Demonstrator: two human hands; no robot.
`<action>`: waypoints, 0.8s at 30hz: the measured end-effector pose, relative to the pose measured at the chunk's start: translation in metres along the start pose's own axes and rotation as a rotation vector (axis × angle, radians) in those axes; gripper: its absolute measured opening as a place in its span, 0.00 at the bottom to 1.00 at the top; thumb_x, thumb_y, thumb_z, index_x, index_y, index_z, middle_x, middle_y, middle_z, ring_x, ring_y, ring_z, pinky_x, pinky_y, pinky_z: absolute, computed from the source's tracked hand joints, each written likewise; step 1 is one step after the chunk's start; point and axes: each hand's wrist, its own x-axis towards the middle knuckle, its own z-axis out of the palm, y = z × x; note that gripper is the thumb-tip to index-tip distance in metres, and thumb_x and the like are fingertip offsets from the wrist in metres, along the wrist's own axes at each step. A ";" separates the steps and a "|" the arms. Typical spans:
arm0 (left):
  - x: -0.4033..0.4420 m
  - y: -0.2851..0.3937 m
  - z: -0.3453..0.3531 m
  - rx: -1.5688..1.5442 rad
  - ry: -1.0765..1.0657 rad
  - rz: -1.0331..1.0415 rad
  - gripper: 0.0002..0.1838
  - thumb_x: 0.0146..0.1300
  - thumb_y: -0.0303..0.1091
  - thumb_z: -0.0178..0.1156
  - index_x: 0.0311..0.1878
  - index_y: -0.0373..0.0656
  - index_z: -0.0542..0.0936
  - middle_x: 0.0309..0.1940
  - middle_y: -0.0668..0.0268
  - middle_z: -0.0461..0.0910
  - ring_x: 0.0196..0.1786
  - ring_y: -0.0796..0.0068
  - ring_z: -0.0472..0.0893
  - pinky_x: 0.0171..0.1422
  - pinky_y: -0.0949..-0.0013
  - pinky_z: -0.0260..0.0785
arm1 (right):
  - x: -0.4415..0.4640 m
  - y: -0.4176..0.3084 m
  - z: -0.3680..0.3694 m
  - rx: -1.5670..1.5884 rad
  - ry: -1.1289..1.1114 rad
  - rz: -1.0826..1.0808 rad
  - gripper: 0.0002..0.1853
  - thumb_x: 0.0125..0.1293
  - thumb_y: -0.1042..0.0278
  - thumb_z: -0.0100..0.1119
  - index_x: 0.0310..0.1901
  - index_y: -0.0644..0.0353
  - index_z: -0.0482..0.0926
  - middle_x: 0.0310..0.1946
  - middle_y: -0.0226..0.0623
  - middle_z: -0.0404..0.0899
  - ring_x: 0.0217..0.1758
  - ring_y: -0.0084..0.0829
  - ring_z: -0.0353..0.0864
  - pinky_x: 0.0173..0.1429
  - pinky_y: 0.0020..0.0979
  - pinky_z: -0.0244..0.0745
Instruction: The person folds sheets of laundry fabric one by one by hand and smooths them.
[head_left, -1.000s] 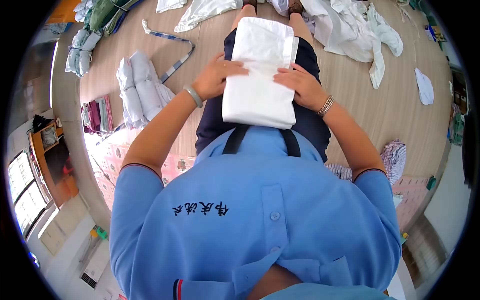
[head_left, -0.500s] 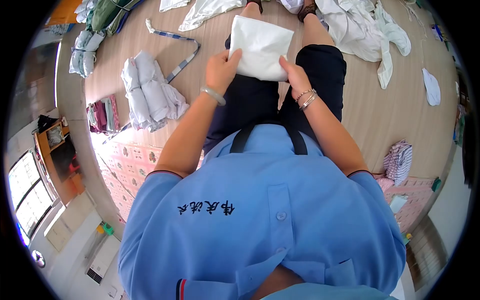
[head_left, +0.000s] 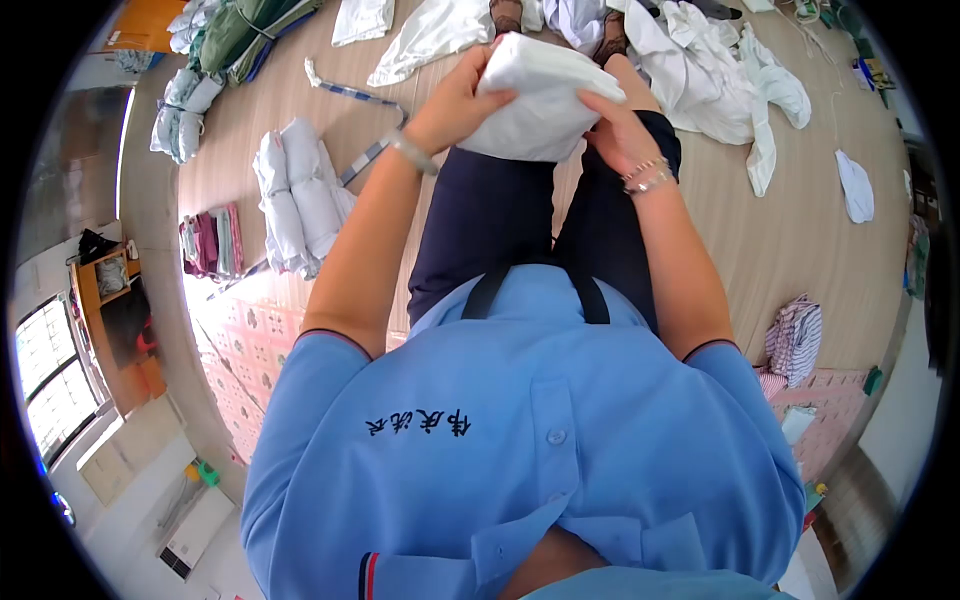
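Note:
A folded white cloth (head_left: 540, 95) is held up in front of my knees, its layers stacked into a thick rectangle. My left hand (head_left: 455, 105) grips its left edge, thumb on the near face and fingers behind. On the right edge, my right hand (head_left: 622, 135) pinches the cloth the same way, its thumb across the top layer. The fingers behind the cloth are partly hidden. Below it are my dark trousers (head_left: 480, 215).
Tied whitish bundles (head_left: 295, 200) lie left beside a checked strip (head_left: 365, 160). Folded maroon and grey cloths (head_left: 212, 242) sit farther left. White cloth heaps (head_left: 690, 75) spread ahead right; a striped folded cloth (head_left: 793, 338) lies at right. A green bundle (head_left: 240, 35) is far left.
The folded cloth has tilted and shifted slightly right. My left hand has moved up along its edge, and my right hand has moved right with its thumb now over the top.

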 end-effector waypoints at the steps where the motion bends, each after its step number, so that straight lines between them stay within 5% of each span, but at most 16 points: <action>1: -0.006 0.015 0.000 0.004 0.000 0.019 0.18 0.58 0.29 0.58 0.52 0.36 0.69 0.45 0.62 0.75 0.50 0.77 0.72 0.53 0.72 0.65 | -0.015 -0.021 0.002 -0.118 -0.096 -0.165 0.41 0.46 0.55 0.70 0.62 0.57 0.62 0.57 0.33 0.68 0.60 0.30 0.64 0.59 0.33 0.58; 3: -0.024 0.039 -0.002 0.095 -0.112 0.186 0.20 0.59 0.23 0.55 0.55 0.37 0.67 0.46 0.62 0.75 0.52 0.76 0.72 0.55 0.71 0.65 | -0.047 -0.044 0.003 -0.542 0.069 -0.665 0.48 0.44 0.59 0.71 0.66 0.57 0.54 0.63 0.35 0.61 0.68 0.36 0.55 0.68 0.38 0.49; 4: -0.033 0.060 0.001 0.247 -0.105 0.358 0.24 0.56 0.17 0.54 0.58 0.40 0.68 0.49 0.62 0.75 0.53 0.72 0.74 0.57 0.71 0.63 | -0.069 -0.060 0.019 -0.548 0.060 -0.673 0.48 0.44 0.59 0.71 0.66 0.57 0.54 0.63 0.35 0.61 0.68 0.36 0.55 0.68 0.38 0.49; 6: -0.050 0.083 0.007 0.372 -0.238 0.328 0.26 0.54 0.17 0.54 0.58 0.42 0.69 0.50 0.63 0.75 0.53 0.70 0.74 0.58 0.71 0.63 | -0.112 -0.084 0.063 -1.493 -0.009 -0.911 0.53 0.44 0.59 0.70 0.68 0.56 0.46 0.66 0.37 0.53 0.72 0.41 0.46 0.71 0.39 0.42; 7: -0.057 0.094 0.007 0.495 -0.378 0.293 0.27 0.53 0.16 0.54 0.58 0.44 0.70 0.52 0.63 0.75 0.53 0.68 0.75 0.58 0.71 0.63 | -0.119 -0.083 0.078 -1.599 -0.073 -0.943 0.49 0.42 0.58 0.71 0.66 0.57 0.55 0.61 0.40 0.62 0.69 0.43 0.51 0.69 0.34 0.48; 9: -0.067 0.119 0.003 0.535 -0.348 0.293 0.28 0.49 0.14 0.53 0.57 0.45 0.72 0.54 0.62 0.73 0.53 0.67 0.75 0.57 0.71 0.65 | -0.108 -0.077 0.070 -1.386 -0.187 -0.688 0.37 0.48 0.60 0.70 0.59 0.60 0.66 0.51 0.37 0.74 0.59 0.35 0.67 0.62 0.31 0.60; 10: -0.064 0.122 -0.002 0.361 -0.210 0.321 0.24 0.53 0.17 0.53 0.55 0.46 0.74 0.56 0.65 0.72 0.54 0.69 0.75 0.55 0.69 0.67 | -0.106 -0.077 0.072 -1.041 -0.146 -0.589 0.30 0.52 0.63 0.67 0.56 0.62 0.69 0.46 0.34 0.76 0.52 0.29 0.71 0.56 0.28 0.65; 12: -0.059 0.109 -0.036 -0.073 -0.071 0.278 0.31 0.56 0.31 0.60 0.63 0.44 0.62 0.58 0.58 0.69 0.58 0.64 0.71 0.59 0.65 0.65 | -0.093 -0.082 0.082 -0.606 -0.057 -0.532 0.17 0.62 0.72 0.58 0.52 0.65 0.72 0.41 0.31 0.78 0.38 0.19 0.76 0.44 0.21 0.71; 14: -0.054 0.077 -0.052 -0.500 -0.042 0.215 0.43 0.56 0.40 0.63 0.68 0.40 0.48 0.61 0.48 0.63 0.60 0.59 0.68 0.64 0.61 0.61 | -0.064 -0.090 0.092 -0.433 0.014 -0.526 0.17 0.65 0.66 0.54 0.52 0.66 0.70 0.43 0.33 0.77 0.42 0.19 0.74 0.46 0.21 0.70; 15: -0.054 0.068 -0.049 -0.697 -0.035 0.114 0.39 0.57 0.37 0.62 0.66 0.37 0.51 0.59 0.53 0.65 0.58 0.65 0.71 0.58 0.67 0.67 | -0.042 -0.091 0.097 -0.361 0.027 -0.535 0.18 0.66 0.63 0.52 0.52 0.66 0.70 0.44 0.33 0.76 0.43 0.19 0.74 0.47 0.21 0.69; 18: -0.028 0.066 -0.058 -0.805 0.101 -0.247 0.34 0.55 0.37 0.63 0.62 0.39 0.59 0.51 0.61 0.72 0.48 0.71 0.77 0.46 0.66 0.75 | 0.040 -0.075 0.106 -0.361 0.071 -0.463 0.19 0.67 0.60 0.51 0.53 0.65 0.69 0.45 0.33 0.74 0.43 0.19 0.72 0.47 0.22 0.68; 23: 0.034 -0.023 -0.138 -0.666 0.244 -0.406 0.25 0.58 0.29 0.59 0.59 0.41 0.66 0.48 0.61 0.75 0.46 0.67 0.79 0.46 0.61 0.76 | 0.189 -0.015 0.099 -0.637 0.069 -0.347 0.23 0.64 0.49 0.52 0.48 0.63 0.69 0.30 0.32 0.74 0.34 0.20 0.74 0.37 0.24 0.71; 24: 0.047 -0.051 -0.162 -0.683 0.225 -0.460 0.25 0.58 0.28 0.59 0.59 0.42 0.66 0.48 0.61 0.75 0.46 0.67 0.79 0.46 0.59 0.76 | 0.200 -0.021 0.111 -0.731 0.058 -0.162 0.23 0.64 0.48 0.51 0.47 0.63 0.70 0.28 0.33 0.74 0.30 0.21 0.75 0.33 0.24 0.71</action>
